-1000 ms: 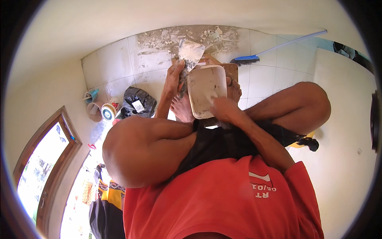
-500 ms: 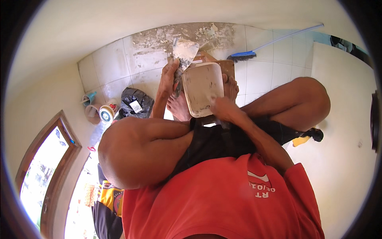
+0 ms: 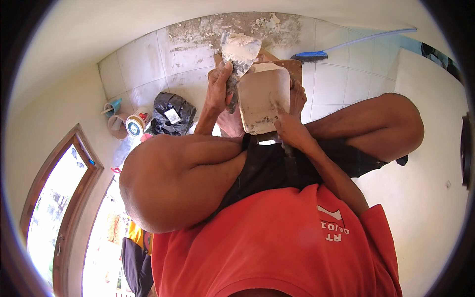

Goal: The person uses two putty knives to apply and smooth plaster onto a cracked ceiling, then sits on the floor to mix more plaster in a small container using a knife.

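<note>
My left hand (image 3: 218, 86) grips a putty knife (image 3: 239, 54), its broad blade raised and coated with pale paste. Beside it, a shallow off-white tray (image 3: 263, 89) with dark streaks rests on a brown wooden piece (image 3: 296, 72) between my feet. My right hand (image 3: 292, 129) is closed at the tray's lower right, apparently round a dark-handled tool (image 3: 288, 151); its other end is hard to make out.
Stained tiles (image 3: 193, 34) with flakes lie along the far wall. A blue broom (image 3: 310, 55) lies at upper right. Leftward are a black plastic bag (image 3: 173, 110), a round tub (image 3: 134, 126), smaller buckets (image 3: 113, 106) and a wood-framed opening (image 3: 69, 158). My crossed legs surround the tray.
The tray and both hands sit higher in the picture, along with the floor behind them. My right fingers have shifted slightly at the tray's lower edge; the left hand still holds the knife.
</note>
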Motion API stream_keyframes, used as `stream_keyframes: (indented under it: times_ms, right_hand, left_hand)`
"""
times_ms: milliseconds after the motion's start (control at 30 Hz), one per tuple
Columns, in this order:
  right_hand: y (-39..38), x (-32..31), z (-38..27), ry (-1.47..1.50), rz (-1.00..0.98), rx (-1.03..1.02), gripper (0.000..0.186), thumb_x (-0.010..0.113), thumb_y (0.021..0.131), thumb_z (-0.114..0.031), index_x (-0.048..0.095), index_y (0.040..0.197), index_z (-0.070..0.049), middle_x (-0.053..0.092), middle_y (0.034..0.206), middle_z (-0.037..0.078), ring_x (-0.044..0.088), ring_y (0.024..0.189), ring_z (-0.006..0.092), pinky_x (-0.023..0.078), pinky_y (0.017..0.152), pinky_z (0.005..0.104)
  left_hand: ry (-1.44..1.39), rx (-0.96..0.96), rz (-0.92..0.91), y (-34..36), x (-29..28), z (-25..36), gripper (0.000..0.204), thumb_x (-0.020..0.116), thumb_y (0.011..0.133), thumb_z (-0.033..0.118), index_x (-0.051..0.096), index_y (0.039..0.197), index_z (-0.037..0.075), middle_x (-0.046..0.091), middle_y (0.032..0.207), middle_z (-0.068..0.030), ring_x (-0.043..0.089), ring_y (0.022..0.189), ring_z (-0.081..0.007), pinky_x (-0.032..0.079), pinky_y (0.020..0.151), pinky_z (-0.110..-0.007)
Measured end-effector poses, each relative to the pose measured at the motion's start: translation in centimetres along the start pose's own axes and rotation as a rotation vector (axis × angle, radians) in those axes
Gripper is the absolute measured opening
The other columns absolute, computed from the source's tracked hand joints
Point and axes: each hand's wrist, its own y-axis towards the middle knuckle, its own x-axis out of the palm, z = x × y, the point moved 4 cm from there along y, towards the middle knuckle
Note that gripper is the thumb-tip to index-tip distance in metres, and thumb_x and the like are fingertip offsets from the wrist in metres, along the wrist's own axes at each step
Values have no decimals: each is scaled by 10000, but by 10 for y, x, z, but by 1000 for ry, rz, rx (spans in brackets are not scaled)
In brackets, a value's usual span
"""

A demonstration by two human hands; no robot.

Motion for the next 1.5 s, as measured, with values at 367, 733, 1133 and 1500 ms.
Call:
stream_keyframes:
  times_ms: [367, 733, 1133, 1500]
  right_hand:
    - [10, 34, -17, -27, 20, -36, 166, 559, 803, -87, 614, 833, 67, 574, 777, 256, 606, 729, 412, 484, 641, 509]
    - [13, 14, -27, 1015, -113, 307, 299, 403, 946, -187, 536, 750, -3, 573, 653, 96, 541, 444, 180, 451, 420, 334]
    - [19, 9, 15, 1216, -325, 369, 300, 449, 977, -230, 591, 823, -16, 598, 629, 58, 510, 390, 108, 388, 346, 245]
    - [-24, -36, 25, 1544, -565, 271, 353, 471, 975, -256, 612, 779, 2, 612, 658, 100, 518, 375, 144, 438, 391, 264]
  left_hand:
    - [38, 57, -8, 5, 9, -5, 318, 490, 1024, 323, 643, 992, 46, 577, 806, 24, 489, 719, -46, 402, 639, -229]
    - [-109, -100, 25, 6, 6, -24, 346, 498, 1020, 350, 647, 971, 42, 600, 789, 23, 499, 701, -38, 400, 625, -216]
    - [-108, -110, 8, 10, 11, -35, 405, 473, 1019, 399, 654, 981, 38, 578, 769, 41, 471, 666, -42, 369, 602, -209]
    - [-223, -194, -10, 16, 5, -43, 375, 499, 1011, 355, 604, 1166, 30, 634, 960, -25, 569, 822, -102, 471, 746, -261]
